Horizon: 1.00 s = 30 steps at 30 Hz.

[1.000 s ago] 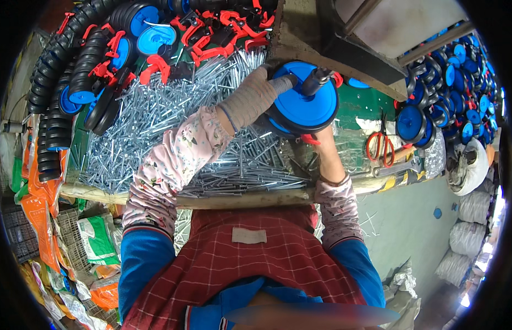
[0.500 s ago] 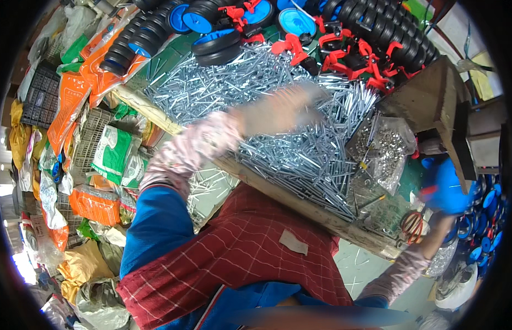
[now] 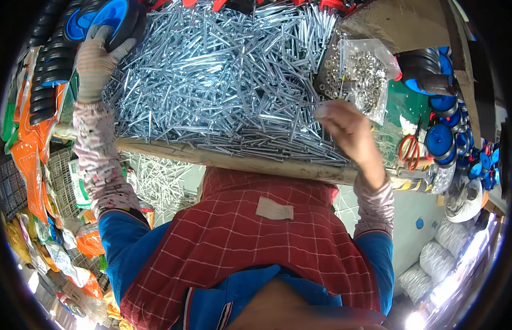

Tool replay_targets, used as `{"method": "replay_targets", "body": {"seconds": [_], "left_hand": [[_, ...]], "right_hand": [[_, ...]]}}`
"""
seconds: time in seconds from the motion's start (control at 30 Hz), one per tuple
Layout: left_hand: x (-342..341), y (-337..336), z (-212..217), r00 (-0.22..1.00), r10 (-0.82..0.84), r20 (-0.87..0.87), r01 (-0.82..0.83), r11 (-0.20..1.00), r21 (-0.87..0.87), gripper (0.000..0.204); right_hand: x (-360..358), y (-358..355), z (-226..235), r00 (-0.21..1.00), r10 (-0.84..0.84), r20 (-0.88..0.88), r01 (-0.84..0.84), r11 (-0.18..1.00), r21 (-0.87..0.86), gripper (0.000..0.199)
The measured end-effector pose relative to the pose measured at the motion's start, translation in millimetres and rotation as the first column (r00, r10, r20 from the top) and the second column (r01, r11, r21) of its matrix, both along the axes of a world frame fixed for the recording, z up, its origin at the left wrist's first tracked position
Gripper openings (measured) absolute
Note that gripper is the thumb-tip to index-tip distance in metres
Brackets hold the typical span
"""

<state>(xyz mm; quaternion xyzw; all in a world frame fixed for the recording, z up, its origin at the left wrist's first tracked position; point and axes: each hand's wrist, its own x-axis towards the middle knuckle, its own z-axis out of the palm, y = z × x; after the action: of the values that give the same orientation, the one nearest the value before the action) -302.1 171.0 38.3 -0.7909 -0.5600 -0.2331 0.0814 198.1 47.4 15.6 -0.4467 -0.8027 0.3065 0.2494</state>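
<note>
Right now the left hand (image 3: 97, 63), in a striped grey knit glove (image 3: 91, 77), grips a round blue plastic wheel with a black tyre (image 3: 116, 18), the wheel just beyond the palm. Between the hands spreads a heap of thin silver metal rods (image 3: 212, 71). The bare right hand (image 3: 350, 131) is half-curled above the heap's near right edge, can't tell if pinching anything, with small silver metal nuts (image 3: 370, 71) just beyond it and red-handled scissors (image 3: 411, 142) to its right.
</note>
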Motion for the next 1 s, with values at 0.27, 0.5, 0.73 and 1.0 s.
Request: {"method": "replay_targets", "body": {"seconds": [0.27, 0.5, 0.73, 1.0], "left_hand": [[131, -71, 22, 0.914, -0.318, 0.251, 0.264, 0.938, 0.224, 0.038], [222, -143, 0, 0.219, 0.225, 0.949, 0.450, 0.840, -0.303, 0.033], [224, -152, -7, -0.028, 0.386, 0.922, 0.552, 0.775, -0.308, 0.039], [182, -149, 7, -0.020, 0.318, 0.948, 0.506, 0.821, -0.265, 0.074]], "right_hand": [[-21, -5, -6, 0.861, 0.295, 0.414, -0.423, 0.867, 0.264, 0.023], [-38, -22, 33, 0.658, -0.144, -0.739, 0.149, 0.987, -0.060, 0.025], [-63, -3, 35, 0.946, 0.107, -0.307, 0.008, 0.937, 0.350, 0.032], [-111, 100, 51, 0.930, 0.310, -0.197, -0.201, 0.878, 0.434, 0.039]]}}
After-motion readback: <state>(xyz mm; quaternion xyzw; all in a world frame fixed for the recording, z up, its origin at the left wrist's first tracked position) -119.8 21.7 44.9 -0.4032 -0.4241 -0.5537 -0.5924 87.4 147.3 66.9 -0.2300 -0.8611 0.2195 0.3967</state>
